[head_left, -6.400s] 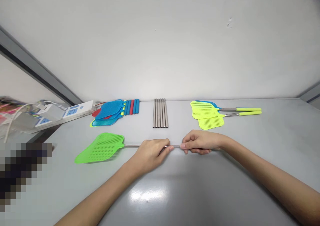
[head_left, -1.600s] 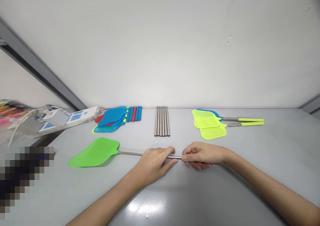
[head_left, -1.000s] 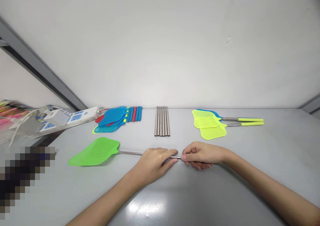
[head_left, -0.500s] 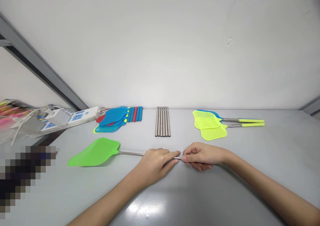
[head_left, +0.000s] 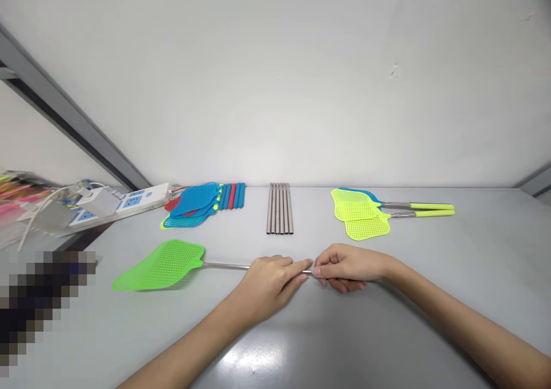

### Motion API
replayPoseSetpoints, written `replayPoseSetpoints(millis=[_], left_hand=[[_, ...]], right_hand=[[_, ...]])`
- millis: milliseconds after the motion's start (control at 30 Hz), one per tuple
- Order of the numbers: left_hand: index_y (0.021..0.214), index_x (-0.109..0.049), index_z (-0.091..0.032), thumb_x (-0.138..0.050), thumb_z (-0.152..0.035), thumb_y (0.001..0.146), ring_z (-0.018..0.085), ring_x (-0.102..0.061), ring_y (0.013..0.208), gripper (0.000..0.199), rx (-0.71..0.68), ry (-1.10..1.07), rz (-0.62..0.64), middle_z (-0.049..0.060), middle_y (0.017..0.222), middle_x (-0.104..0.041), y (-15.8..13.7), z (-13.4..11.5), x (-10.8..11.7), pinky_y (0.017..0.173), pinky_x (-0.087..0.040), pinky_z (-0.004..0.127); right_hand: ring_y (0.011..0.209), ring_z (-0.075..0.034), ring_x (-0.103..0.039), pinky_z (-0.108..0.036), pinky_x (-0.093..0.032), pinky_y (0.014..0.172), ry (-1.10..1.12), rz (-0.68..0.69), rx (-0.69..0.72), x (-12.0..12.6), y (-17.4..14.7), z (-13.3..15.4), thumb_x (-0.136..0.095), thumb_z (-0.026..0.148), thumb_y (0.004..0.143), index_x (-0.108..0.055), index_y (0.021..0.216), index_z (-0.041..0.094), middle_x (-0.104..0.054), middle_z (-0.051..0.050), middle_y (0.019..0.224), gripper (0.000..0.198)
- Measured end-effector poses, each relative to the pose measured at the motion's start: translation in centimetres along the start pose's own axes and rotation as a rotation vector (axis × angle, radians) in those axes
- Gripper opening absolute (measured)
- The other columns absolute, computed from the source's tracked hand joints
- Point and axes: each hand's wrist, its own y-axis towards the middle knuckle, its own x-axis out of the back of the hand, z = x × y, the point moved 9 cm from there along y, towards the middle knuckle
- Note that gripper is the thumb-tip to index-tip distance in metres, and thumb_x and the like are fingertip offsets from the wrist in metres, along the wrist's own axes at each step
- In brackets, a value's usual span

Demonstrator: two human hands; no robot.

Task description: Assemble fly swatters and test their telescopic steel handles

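Observation:
A green fly swatter [head_left: 166, 265] with a perforated head lies across the front of the table, its head to the left. Its thin metal rod [head_left: 224, 266] runs right, under my left hand [head_left: 273, 277], which is closed over it from above. My right hand [head_left: 348, 268] pinches the rod's right end between thumb and fingers. Whatever part of the rod lies inside either palm is hidden. Behind my hands, several metal tubes [head_left: 279, 208] lie side by side.
Blue, red and yellow swatter heads [head_left: 196, 202] are piled at the back left, beside a row of blue and red handles [head_left: 232, 196]. Swatters with yellow handles [head_left: 365, 225] lie at the back right. A white power strip [head_left: 142, 199] with plugs stands at the left edge.
The green swatter head has shifted slightly left and down. Both hands stay in nearly the same place on the rod.

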Motion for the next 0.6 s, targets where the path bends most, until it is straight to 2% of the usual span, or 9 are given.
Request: replayPoseSetpoints(millis=[600], left_hand=[[0.114,-0.047,-0.024,-0.029,-0.031,0.09,0.015,-0.055,0.073,0.03,0.004,-0.006,-0.015,0.001,0.08,-0.06,0.04,-0.08,-0.04,0.064,-0.04,0.027]], right_hand=[[0.029,-0.002,-0.034,-0.014,-0.026,0.027,0.058,0.017,0.031,-0.14,-0.07,0.3,-0.048,0.044,0.078,-0.054,0.069,0.013,-0.047,0.005,0.045,0.033]])
